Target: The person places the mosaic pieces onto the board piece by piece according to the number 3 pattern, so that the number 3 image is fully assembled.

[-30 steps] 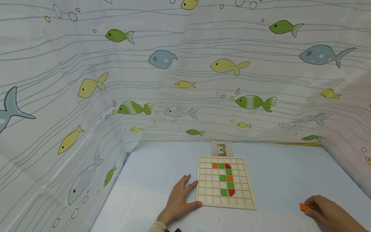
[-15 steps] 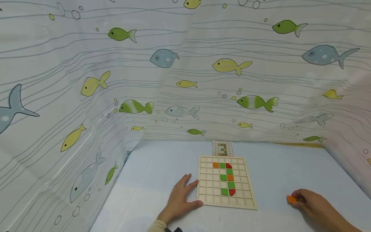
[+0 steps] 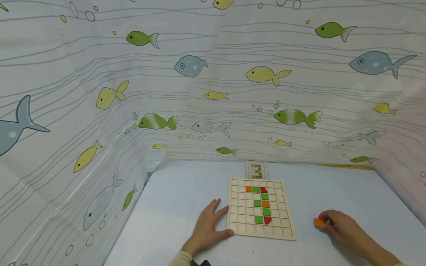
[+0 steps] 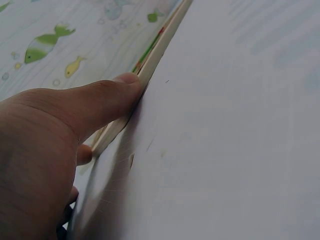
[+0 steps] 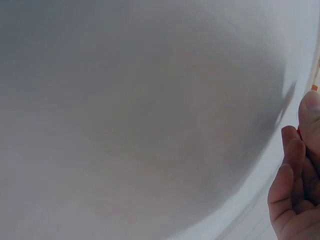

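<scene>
A pale wooden grid board (image 3: 240, 226) lies on the table in front of me, bearing green, orange and red pieces in a shape like a 3. My left hand (image 3: 208, 228) is spread at its left side, fingertips at the edge and thumb at the near-left corner. In the left wrist view the thumb (image 4: 107, 100) lies along the board's rim (image 4: 162, 47). To the right of the board, my right hand (image 3: 342, 226) pinches an orange tile (image 3: 318, 222) between thumb and fingers. The right wrist view catches only part of the right hand (image 5: 300, 175), and the tile is mostly hidden there.
Behind the board stands a small pattern card (image 3: 256, 170) with a similar grid and coloured shapes. A fish-printed curtain (image 3: 206, 107) rises along the back and sides of the pale blue and white table (image 3: 179, 188).
My right hand has moved left toward the board, carrying the orange tile. The left hand has stayed at the board's edge. The head view has shifted slightly.
</scene>
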`<state>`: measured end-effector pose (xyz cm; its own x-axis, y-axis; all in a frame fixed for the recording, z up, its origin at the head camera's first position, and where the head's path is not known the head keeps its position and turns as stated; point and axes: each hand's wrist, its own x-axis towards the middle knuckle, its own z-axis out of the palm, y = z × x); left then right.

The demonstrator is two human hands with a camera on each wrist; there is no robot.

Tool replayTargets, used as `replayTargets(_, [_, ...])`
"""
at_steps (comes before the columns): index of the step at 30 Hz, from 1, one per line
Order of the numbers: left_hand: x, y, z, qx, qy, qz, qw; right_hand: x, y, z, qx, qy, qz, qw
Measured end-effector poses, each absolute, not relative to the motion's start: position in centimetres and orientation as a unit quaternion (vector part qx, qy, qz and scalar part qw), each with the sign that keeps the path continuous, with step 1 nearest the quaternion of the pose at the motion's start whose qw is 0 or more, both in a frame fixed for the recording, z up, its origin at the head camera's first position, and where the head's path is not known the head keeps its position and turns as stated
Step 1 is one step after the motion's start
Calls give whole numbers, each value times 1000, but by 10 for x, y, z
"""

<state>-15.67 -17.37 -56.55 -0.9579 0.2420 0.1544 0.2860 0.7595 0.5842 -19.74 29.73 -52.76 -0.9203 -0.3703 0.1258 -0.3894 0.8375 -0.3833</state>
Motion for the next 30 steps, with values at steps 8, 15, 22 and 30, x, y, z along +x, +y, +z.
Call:
replayTargets(8, [-156,-174,-565,-138,-936,-322,22,-200,274,-530,224,-947,227,36])
replayTargets(15, [-157,-173,-566,-136,-938,-317,19,-204,252,-528,263,-934,236,57])
replayTargets(22, [-156,-173,-561,-133,-938,-321,19,-210,230,-517,272,-933,232,40])
replayTargets(30, [-156,-173,-560,-132,-937,-324,22,-218,211,-515,313,-915,246,61])
